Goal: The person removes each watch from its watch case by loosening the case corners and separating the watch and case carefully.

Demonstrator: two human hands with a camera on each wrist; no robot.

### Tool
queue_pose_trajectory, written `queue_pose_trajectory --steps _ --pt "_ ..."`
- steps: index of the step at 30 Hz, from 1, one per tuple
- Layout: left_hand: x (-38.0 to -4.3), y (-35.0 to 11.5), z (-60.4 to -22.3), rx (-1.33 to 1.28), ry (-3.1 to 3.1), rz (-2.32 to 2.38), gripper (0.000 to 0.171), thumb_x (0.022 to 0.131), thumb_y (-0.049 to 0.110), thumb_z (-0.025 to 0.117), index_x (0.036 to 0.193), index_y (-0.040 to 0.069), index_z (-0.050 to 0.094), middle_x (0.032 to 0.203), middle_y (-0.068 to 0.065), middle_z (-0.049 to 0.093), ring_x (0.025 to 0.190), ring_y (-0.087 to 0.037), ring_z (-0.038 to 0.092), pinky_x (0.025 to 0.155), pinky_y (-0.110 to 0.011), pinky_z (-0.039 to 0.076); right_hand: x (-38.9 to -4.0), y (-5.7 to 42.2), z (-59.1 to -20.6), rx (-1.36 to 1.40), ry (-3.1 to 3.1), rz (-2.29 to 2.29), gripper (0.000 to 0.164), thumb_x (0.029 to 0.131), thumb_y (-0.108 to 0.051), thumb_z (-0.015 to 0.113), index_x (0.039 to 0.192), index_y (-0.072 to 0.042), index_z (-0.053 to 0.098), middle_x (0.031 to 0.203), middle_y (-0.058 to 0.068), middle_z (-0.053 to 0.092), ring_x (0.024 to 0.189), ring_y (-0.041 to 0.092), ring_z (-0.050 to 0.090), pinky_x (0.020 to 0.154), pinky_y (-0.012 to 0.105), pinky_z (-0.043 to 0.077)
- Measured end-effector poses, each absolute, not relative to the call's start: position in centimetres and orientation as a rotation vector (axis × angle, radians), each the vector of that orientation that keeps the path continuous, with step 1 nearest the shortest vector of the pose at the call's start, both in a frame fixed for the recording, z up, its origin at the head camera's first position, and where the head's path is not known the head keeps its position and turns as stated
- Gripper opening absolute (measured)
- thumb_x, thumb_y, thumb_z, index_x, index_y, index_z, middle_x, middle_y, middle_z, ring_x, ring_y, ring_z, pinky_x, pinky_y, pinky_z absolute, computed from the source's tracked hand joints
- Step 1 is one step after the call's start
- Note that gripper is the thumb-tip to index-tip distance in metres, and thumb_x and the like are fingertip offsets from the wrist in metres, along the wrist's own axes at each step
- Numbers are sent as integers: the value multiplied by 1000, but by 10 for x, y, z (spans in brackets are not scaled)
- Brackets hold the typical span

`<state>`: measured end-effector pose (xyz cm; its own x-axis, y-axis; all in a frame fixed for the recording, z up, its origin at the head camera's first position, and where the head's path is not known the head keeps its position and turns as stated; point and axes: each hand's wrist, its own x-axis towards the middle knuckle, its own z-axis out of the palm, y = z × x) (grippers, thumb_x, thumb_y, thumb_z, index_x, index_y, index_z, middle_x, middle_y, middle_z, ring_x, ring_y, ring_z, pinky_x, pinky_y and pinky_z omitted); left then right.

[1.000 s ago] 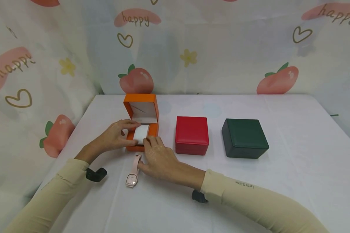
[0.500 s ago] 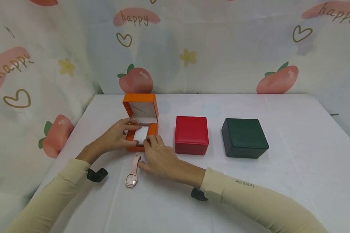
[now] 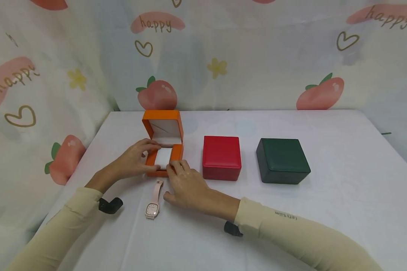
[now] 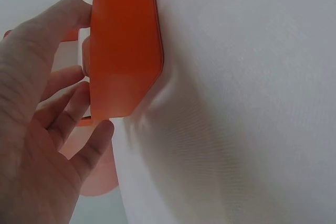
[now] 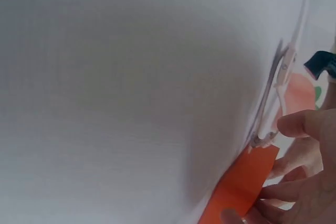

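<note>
An orange watch box stands at the left of the table with its lid raised. Inside it lies a white cushion. My left hand reaches over the box's left side, thumb at the cushion's near end and fingertips at its far end. My right hand presses its fingertips at the cushion's near right corner, thumb held apart. In the left wrist view, the orange wall hides part of the fingers. Just in front of the box lies a pink wristwatch, strap stretched out, touched by neither hand.
A closed red box sits right of the orange one, and a closed dark green box stands further right. White cloth covers the table. A printed curtain hangs behind and at the left.
The white cushion has sunk lower into the orange box between my hands. My right thumb has drawn slightly away from the watch strap. The watch and the other boxes stay put.
</note>
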<state>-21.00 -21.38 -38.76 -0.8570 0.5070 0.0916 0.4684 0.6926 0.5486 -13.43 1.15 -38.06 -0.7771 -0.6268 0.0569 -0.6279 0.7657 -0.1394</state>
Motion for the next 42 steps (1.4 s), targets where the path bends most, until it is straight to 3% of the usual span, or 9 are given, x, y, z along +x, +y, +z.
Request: queue_pose_trajectory --steps 6,15,29,36,42 --pt "-210 -215 -386 767 2795 898 62 85 24 84 136 -1 60 145 -21 48 134 -40 43 103 -56 45 -134 11 -381 1056 -2949 223 64 93 -41 67 142 -1 56 143 13 50 132 27 43 91 37 55" --pt "-210 -217 -385 767 2758 923 62 90 22 81 141 -3 56 148 -19 46 137 -39 39 105 -58 43 -138 12 -382 1097 -2980 186 71 93 -42 67 149 -2 49 150 13 44 135 27 38 92 38 54" --pt "-208 -216 -383 765 2792 825 62 91 26 80 142 -1 57 144 -18 50 132 -38 42 96 -56 50 -138 16 -383 1131 -2965 162 72 93 -41 66 151 -3 47 152 12 43 137 25 38 91 38 55" --pt "-206 -217 -386 775 2806 837 63 90 24 81 142 -1 56 146 -19 49 135 -38 41 106 -58 41 -137 19 -382 1162 -2970 172 73 95 -40 65 152 -2 44 156 12 40 140 26 36 97 37 52" --pt "-202 -216 -385 794 2842 803 62 91 25 80 142 -1 57 148 -17 48 135 -35 42 112 -56 35 -135 27 -376 1203 -2832 219 57 95 -35 65 141 -1 57 137 10 57 126 23 51 98 32 51"
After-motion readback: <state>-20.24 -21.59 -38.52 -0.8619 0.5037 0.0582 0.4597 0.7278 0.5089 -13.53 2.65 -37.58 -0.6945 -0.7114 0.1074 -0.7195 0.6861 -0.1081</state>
